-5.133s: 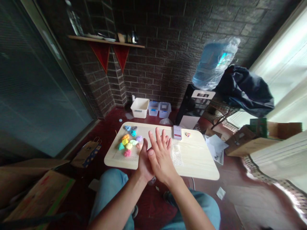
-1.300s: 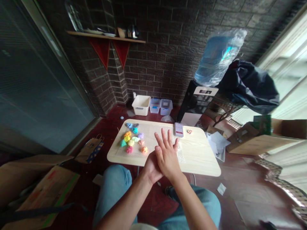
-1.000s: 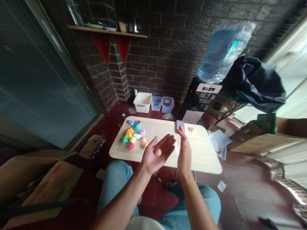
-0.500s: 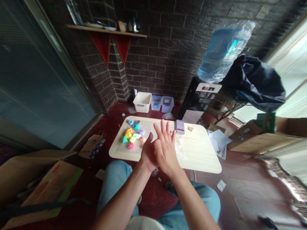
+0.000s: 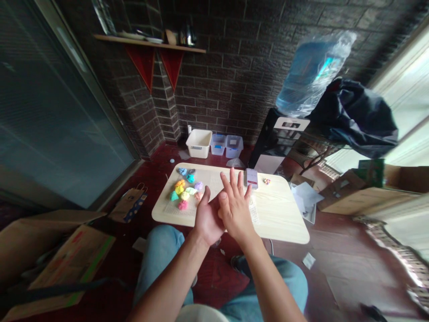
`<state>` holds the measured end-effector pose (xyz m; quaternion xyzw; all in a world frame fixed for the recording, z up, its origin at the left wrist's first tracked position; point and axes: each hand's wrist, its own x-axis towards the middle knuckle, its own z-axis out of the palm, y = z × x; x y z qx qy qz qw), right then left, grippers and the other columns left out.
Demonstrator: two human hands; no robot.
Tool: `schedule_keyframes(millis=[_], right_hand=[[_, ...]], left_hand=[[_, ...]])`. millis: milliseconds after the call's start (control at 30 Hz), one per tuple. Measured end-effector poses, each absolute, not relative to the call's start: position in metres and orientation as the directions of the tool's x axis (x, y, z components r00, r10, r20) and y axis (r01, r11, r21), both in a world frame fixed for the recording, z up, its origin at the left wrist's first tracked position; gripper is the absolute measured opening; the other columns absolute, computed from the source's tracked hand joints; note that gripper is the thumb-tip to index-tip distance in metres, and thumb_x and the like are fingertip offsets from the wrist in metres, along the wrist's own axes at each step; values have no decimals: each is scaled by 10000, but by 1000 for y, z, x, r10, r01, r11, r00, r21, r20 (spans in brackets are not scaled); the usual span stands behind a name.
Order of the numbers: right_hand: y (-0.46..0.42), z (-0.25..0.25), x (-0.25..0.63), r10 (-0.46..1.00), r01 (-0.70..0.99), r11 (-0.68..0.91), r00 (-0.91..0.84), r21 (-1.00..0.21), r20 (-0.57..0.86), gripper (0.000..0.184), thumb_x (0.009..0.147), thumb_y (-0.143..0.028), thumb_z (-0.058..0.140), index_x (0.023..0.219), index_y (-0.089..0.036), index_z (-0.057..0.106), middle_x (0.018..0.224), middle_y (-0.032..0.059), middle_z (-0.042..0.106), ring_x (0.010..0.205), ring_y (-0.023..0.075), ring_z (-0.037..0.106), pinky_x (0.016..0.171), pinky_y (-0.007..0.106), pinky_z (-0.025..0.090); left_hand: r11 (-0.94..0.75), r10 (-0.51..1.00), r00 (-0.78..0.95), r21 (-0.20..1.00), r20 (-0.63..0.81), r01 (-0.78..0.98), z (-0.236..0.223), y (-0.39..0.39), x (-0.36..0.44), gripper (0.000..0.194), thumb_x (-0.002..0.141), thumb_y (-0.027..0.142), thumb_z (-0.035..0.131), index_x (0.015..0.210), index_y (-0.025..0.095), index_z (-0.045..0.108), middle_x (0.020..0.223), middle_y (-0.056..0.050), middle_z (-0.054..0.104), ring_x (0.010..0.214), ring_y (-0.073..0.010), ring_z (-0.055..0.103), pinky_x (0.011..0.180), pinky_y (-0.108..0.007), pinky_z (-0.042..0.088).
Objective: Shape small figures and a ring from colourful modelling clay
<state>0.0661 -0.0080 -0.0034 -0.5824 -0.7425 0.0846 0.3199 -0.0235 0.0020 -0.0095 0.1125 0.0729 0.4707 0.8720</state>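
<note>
Left hand (image 5: pixel 208 219) and right hand (image 5: pixel 235 208) press palm to palm, fingers splayed forward — anything between hidden.

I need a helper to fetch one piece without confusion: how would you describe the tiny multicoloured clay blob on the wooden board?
Start at the pale wood-grain board. Near its far edge, just right of the flat grey packet, sits the tiny speckled clay blob. Unlike the single-coloured clay lumps grouped at the board's left, it is much smaller, mixed in colour and set apart.
</note>
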Motion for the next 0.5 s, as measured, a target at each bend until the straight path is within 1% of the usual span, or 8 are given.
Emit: schedule_keyframes(millis=[100, 167, 233, 267, 300, 367, 433, 500], right_hand=[[-19, -4, 60, 911, 807, 363, -203, -465, 359, 537, 1017, -423, 209, 1533, -280, 178, 1633, 42, 74, 1499, 282, -49, 1143, 661, 22], [-24, -1, 52, 891, 797, 412, -251, -442, 378, 545, 1011, -427, 243, 1534, -295, 169, 1636, 37, 46, 1498, 295, -48, 1151, 650, 43], [-23, 2, 47, 876, 799, 427, -251, -424, 411, 554, 1004, -431, 268, 1534, -299, 175, 1638, 31, 29, 1496, 305, -60, 1158, 636, 57], [-20, 4, 47, 875, 804, 420, -235, -422, 423, 553, 1004, -429, 267, 1534, -299, 177, 1638, 29, 29, 1495, 305, -68, 1159, 633, 58], [-16, 4, 49, 879, 809, 404, -212, -427, 428, 551, 1005, -426, 258, 1535, -298, 173, 1638, 27, 32, 1495, 303, -74, 1157, 637, 56], [-8, 3, 56, 893, 818, 358, -160, -450, 420, 545, 1011, -418, 230, 1537, -299, 154, 1637, 29, 37, 1495, 300, -75, 1144, 660, 48], [-4, -1, 64, 907, 822, 324, -129, -468, 401, 540, 1014, -413, 212, 1537, -304, 136, 1637, 32, 48, 1496, 301, -69, 1128, 687, 46], [-7, -5, 67, 912, 819, 330, -148, -469, 383, 537, 1015, -409, 218, 1537, -310, 135, 1636, 33, 66, 1496, 303, -62, 1124, 692, 53]], left_hand=[[476, 875, 483, 281, -48, -834, -10, 7, -25, 665, 909, 643, 326, 1430, 250, 448, 1506, -71, 442, 1454, -299, 261, 1172, -503, 206], [390, 919, 390, 298, -64, -871, -13, 7, -18, 612, 913, 643, 295, 1425, 340, 440, 1524, -3, 418, 1469, -282, 225, 1171, -495, 209], [294, 955, 288, 314, -67, -903, -17, 4, -7, 537, 930, 612, 267, 1413, 435, 421, 1530, 70, 398, 1479, -254, 197, 1171, -476, 214], [269, 963, 263, 319, -64, -909, -19, 2, -3, 514, 942, 585, 259, 1414, 451, 412, 1531, 83, 393, 1480, -244, 193, 1171, -469, 215], [291, 956, 289, 322, -55, -901, -20, 0, -1, 503, 953, 554, 264, 1421, 439, 408, 1532, 75, 393, 1478, -240, 199, 1172, -466, 216], [404, 909, 416, 317, -33, -858, -21, -2, -4, 522, 957, 534, 300, 1438, 365, 412, 1527, 21, 410, 1470, -248, 226, 1174, -466, 215], [512, 845, 534, 309, -14, -802, -18, -1, -13, 585, 941, 567, 335, 1445, 282, 420, 1513, -41, 435, 1461, -267, 252, 1176, -472, 210], [536, 827, 562, 306, -5, -787, -14, 3, -23, 648, 923, 614, 336, 1441, 237, 429, 1498, -73, 454, 1455, -284, 264, 1178, -475, 199]])
